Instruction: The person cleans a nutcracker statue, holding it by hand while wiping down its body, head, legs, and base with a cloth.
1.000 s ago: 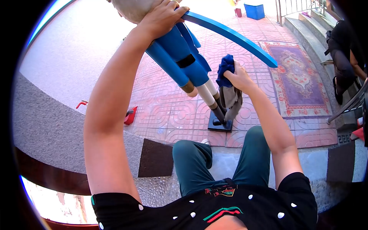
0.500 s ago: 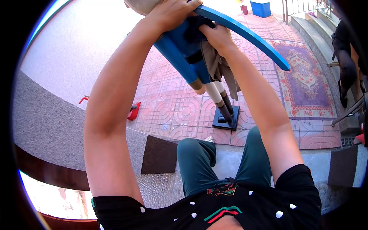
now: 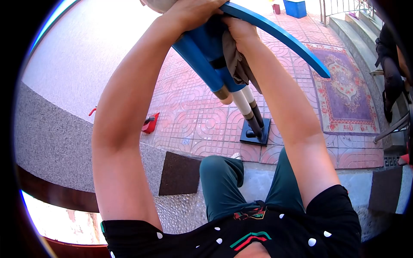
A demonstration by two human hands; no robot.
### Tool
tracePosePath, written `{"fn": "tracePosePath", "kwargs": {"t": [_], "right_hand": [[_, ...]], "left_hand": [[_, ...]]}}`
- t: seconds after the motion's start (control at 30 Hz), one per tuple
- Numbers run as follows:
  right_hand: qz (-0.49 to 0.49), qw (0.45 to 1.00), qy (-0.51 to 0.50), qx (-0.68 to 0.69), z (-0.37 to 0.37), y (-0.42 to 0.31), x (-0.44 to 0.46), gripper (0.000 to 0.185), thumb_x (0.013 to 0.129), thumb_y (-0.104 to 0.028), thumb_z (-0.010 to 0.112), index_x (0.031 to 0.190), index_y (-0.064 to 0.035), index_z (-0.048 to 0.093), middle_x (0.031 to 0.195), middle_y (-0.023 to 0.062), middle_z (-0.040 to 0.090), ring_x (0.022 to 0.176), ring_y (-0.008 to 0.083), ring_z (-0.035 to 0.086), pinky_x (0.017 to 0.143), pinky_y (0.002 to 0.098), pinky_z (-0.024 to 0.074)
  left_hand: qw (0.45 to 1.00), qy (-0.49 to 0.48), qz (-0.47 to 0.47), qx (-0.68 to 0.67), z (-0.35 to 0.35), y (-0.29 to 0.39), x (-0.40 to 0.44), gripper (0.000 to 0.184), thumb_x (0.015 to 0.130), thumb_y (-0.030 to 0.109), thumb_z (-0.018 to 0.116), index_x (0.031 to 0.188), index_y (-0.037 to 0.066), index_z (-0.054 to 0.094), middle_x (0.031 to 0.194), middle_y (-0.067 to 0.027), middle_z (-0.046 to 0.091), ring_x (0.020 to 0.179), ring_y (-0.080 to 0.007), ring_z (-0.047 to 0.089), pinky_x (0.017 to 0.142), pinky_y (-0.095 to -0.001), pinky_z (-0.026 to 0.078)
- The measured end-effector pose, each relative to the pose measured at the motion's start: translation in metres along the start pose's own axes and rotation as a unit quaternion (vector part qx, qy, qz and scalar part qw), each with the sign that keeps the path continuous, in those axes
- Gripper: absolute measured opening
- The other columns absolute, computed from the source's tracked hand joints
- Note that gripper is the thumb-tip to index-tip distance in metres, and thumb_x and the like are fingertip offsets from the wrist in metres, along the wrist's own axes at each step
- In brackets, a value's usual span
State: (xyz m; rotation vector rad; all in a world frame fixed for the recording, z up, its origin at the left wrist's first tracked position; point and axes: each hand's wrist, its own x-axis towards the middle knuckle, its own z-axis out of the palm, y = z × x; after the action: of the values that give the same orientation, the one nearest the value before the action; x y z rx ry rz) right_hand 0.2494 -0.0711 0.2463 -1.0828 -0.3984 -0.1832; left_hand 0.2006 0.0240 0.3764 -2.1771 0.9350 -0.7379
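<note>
In the upper middle of the head view stands a blue figure point(image 3: 198, 60) that looks like a mannequin, with a long curved blue arm point(image 3: 284, 36) reaching right. Its legs end above a black square base point(image 3: 254, 131) on the tiles. My left hand point(image 3: 195, 13) curls over the figure's top, by the shoulder; its fingertips are partly cut off by the frame edge. Against the figure's dark upper part, my right hand point(image 3: 241, 32) is closed, its fingers mostly hidden. A grey-brown cloth point(image 3: 237, 64) hangs beneath that hand, beside the figure's body.
A patterned purple rug point(image 3: 344, 92) lies on the red tiles at the right, beside concrete steps point(image 3: 357, 38). A person in dark clothes point(image 3: 391, 77) is at the right edge. A red object point(image 3: 150, 123) sits left; a blue bin point(image 3: 296, 8) stands far back.
My right hand has shifted up and slightly left, deeper behind the blue arm. The cloth's hanging end has moved left and up. My left hand stays on the figure's top.
</note>
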Motion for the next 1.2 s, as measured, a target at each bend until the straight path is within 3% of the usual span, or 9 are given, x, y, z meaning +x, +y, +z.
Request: {"fn": "tracePosePath", "kwargs": {"t": [0.33, 0.5, 0.57, 0.67, 0.83, 0.9, 1.0, 1.13, 1.2], "right_hand": [[0.185, 0.978, -0.042, -0.089, -0.011, -0.010, -0.020, 0.051, 0.090, -0.025, 0.065, 0.134, -0.0026, 0.050, 0.127, 0.0195, 0.058, 0.117, 0.0291, 0.059, 0.104, 0.0378, 0.0451], [0.199, 0.967, -0.071, -0.142, -0.044, 0.026, -0.031, 0.034, 0.082, -0.012, 0.064, 0.113, 0.0015, 0.059, 0.094, 0.0131, 0.065, 0.081, 0.0193, 0.066, 0.076, 0.0294, 0.0562], [0.217, 0.963, -0.058, -0.147, -0.065, 0.071, -0.037, 0.031, 0.077, -0.009, 0.064, 0.105, 0.0029, 0.062, 0.087, 0.0117, 0.064, 0.075, 0.0174, 0.064, 0.068, 0.0294, 0.0546], [0.240, 0.952, -0.052, -0.181, -0.101, 0.114, -0.059, 0.034, 0.067, -0.014, 0.070, 0.097, 0.0030, 0.066, 0.088, 0.0130, 0.068, 0.080, 0.0183, 0.066, 0.071, 0.0301, 0.0525], [0.217, 0.873, -0.047, -0.434, -0.151, 0.147, -0.104, 0.032, 0.068, -0.012, 0.070, 0.095, 0.0033, 0.065, 0.089, 0.0138, 0.068, 0.079, 0.0194, 0.068, 0.069, 0.0320, 0.0536], [0.338, 0.937, 0.052, -0.074, -0.162, 0.155, -0.114, 0.027, 0.073, -0.007, 0.067, 0.097, 0.0044, 0.063, 0.088, 0.0134, 0.067, 0.076, 0.0202, 0.068, 0.066, 0.0313, 0.0552], [0.258, 0.949, -0.002, 0.181, -0.139, 0.097, -0.103, 0.016, 0.079, 0.000, 0.063, 0.095, 0.0030, 0.060, 0.087, 0.0116, 0.066, 0.074, 0.0185, 0.067, 0.065, 0.0291, 0.0567], [0.121, 0.962, 0.011, 0.244, -0.074, 0.056, -0.076, 0.018, 0.082, -0.004, 0.064, 0.100, -0.0005, 0.064, 0.090, 0.0078, 0.067, 0.084, 0.0155, 0.065, 0.073, 0.0285, 0.0552], [0.027, 0.987, 0.011, 0.156, -0.039, 0.038, -0.063, 0.027, 0.082, -0.012, 0.065, 0.107, -0.0026, 0.066, 0.093, 0.0085, 0.068, 0.087, 0.0173, 0.065, 0.079, 0.0311, 0.0542]], "left_hand": [[0.999, -0.020, 0.005, -0.024, -0.009, 0.004, -0.004, 0.032, 0.083, 0.016, 0.062, 0.114, 0.013, 0.056, 0.110, -0.0132, 0.059, 0.110, -0.0283, 0.053, 0.098, -0.0458, 0.029], [1.000, -0.022, -0.001, -0.015, -0.010, 0.005, -0.006, 0.034, 0.082, 0.015, 0.063, 0.115, 0.013, 0.056, 0.113, -0.0134, 0.058, 0.111, -0.0279, 0.052, 0.098, -0.0467, 0.029], [0.999, -0.024, -0.005, -0.040, -0.010, 0.004, -0.007, 0.032, 0.082, 0.015, 0.063, 0.113, 0.013, 0.057, 0.112, -0.0132, 0.059, 0.111, -0.0283, 0.052, 0.098, -0.0457, 0.029], [0.999, -0.035, -0.020, -0.037, -0.008, 0.004, -0.003, 0.030, 0.082, 0.015, 0.063, 0.111, 0.012, 0.059, 0.111, -0.0127, 0.060, 0.110, -0.0286, 0.054, 0.097, -0.0446, 0.030], [0.999, -0.016, -0.001, -0.029, -0.012, 0.008, 0.000, 0.030, 0.082, 0.017, 0.064, 0.112, 0.012, 0.061, 0.109, -0.0119, 0.062, 0.107, -0.0285, 0.055, 0.097, -0.0437, 0.031], [1.000, 0.011, 0.016, -0.020, -0.012, 0.005, 0.003, 0.031, 0.082, 0.017, 0.065, 0.112, 0.012, 0.061, 0.108, -0.0117, 0.062, 0.106, -0.0283, 0.056, 0.096, -0.0437, 0.031], [0.999, -0.042, -0.018, -0.029, -0.011, 0.009, 0.001, 0.031, 0.082, 0.017, 0.065, 0.112, 0.012, 0.062, 0.106, -0.0112, 0.062, 0.106, -0.0280, 0.055, 0.096, -0.0433, 0.031], [0.999, -0.018, -0.009, -0.040, -0.010, 0.006, 0.002, 0.031, 0.081, 0.017, 0.065, 0.112, 0.012, 0.063, 0.105, -0.0106, 0.062, 0.106, -0.0275, 0.054, 0.096, -0.0432, 0.030], [0.999, -0.019, -0.006, -0.031, -0.012, 0.006, 0.002, 0.032, 0.081, 0.017, 0.065, 0.112, 0.012, 0.063, 0.105, -0.0105, 0.062, 0.106, -0.0274, 0.054, 0.096, -0.0432, 0.030]]}}
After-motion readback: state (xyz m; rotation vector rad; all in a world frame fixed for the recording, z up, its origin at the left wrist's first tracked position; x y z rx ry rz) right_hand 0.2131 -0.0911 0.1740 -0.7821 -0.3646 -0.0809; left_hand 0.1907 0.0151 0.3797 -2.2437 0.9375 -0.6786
